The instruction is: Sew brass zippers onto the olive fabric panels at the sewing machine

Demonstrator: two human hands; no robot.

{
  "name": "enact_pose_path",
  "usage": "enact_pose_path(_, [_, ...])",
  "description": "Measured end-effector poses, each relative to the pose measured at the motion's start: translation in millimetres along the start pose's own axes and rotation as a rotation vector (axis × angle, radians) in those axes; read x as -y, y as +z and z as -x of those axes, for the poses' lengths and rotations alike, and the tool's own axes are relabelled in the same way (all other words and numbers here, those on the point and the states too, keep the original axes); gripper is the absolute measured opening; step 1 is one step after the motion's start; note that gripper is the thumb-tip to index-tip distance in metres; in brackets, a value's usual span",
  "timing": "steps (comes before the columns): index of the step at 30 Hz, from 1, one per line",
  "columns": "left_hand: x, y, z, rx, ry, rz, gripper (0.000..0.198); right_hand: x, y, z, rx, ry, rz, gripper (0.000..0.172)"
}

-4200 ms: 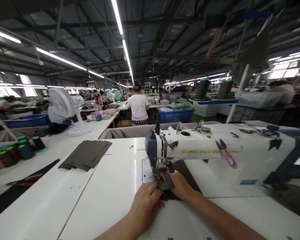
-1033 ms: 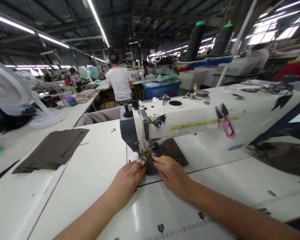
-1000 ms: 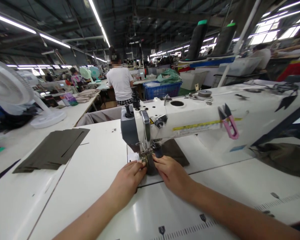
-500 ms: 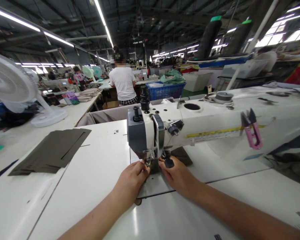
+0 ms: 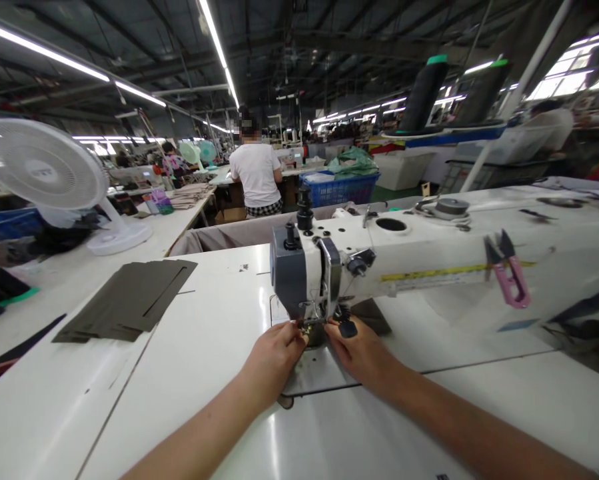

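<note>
Flat dark-olive fabric panel [image 5: 318, 337] lying beneath needle end of white-and-grey sewing machine [image 5: 429, 253], between hands. Left hand [image 5: 276, 352] holding bent fingers together at panel's left side; right hand [image 5: 363, 348] resting fingers at right side; actual gripping: cannot tell. Stitching apparently under way, not complete; result hidden. Stack of olive-grey fabric pieces [image 5: 125, 301] lying at left; finished or pending unclear.

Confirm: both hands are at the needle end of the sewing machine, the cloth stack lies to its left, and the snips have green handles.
Wrong on colour: the head view shows pink-handled snips, not green. The left hand and right hand are at the needle end of the sewing machine, and the cloth stack lies to its left.
</note>
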State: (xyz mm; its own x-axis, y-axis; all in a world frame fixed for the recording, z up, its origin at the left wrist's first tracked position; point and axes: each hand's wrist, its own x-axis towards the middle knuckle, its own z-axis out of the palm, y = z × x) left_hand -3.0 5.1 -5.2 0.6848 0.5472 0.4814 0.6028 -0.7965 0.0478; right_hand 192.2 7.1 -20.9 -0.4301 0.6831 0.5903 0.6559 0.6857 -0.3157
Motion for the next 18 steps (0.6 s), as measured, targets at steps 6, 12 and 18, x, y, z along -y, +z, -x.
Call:
enact_pose_path(6, [0.9,1.0,0.9,-0.010,-0.022,0.022,0.015,-0.1,-0.9,-0.7,0.038,0.027,-0.013,0.027])
enact_pose_path(12, [1.8,4.0,1.1,-0.075,-0.018,0.036,0.021,4.5,-2.1,-2.3,0.048,0.042,-0.046,0.026])
enact_pose_path(18, [2.9,0.9,0.2,-0.105,-0.034,0.025,0.019,-6.1,-19.4,-1.0,0.056,0.098,0.283,0.012])
